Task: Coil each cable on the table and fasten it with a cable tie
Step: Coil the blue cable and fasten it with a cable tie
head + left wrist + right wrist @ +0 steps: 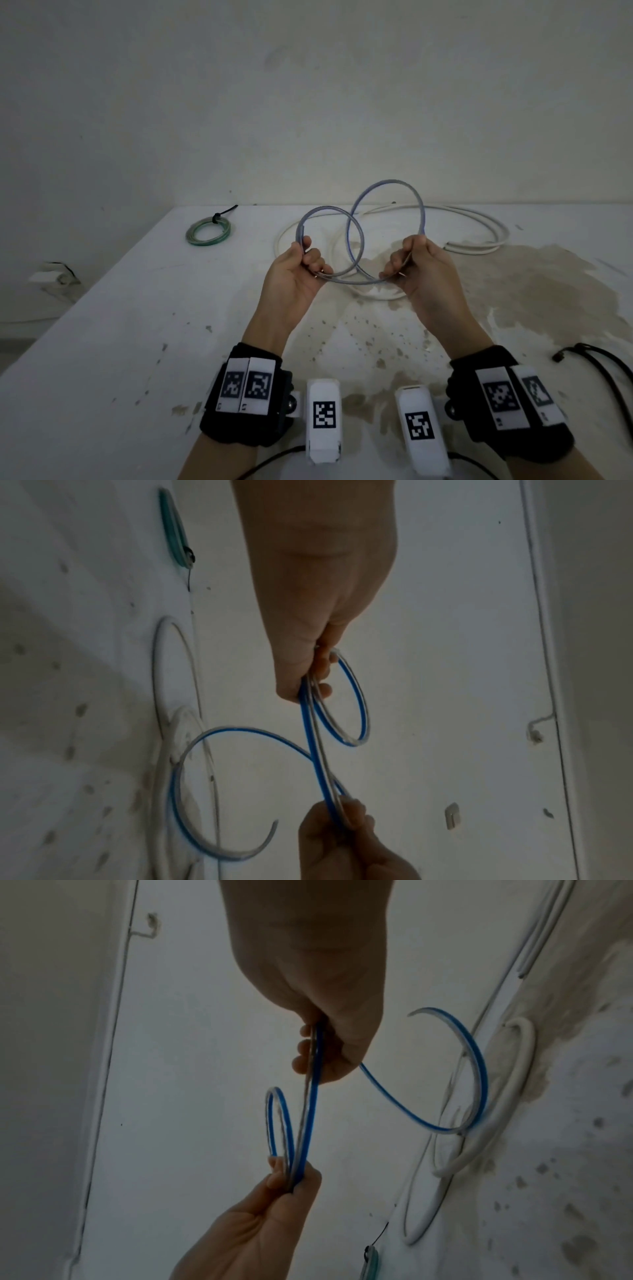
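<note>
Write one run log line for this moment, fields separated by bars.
stage: coiling | blue cable: two loops, off table | left hand: grips it | right hand: grips it | green coil: tied | white cable: loose

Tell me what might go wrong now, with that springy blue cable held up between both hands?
The blue cable stands in two uneven loops, one in the left hand, one in the right hand. If either grip loosens, the loops may spring open. Its free end curls loose and could snag the white cable lying below. No loose tie shows nearby; the only one visible already binds the green coil, so the coil may unwind while one is fetched.
</note>
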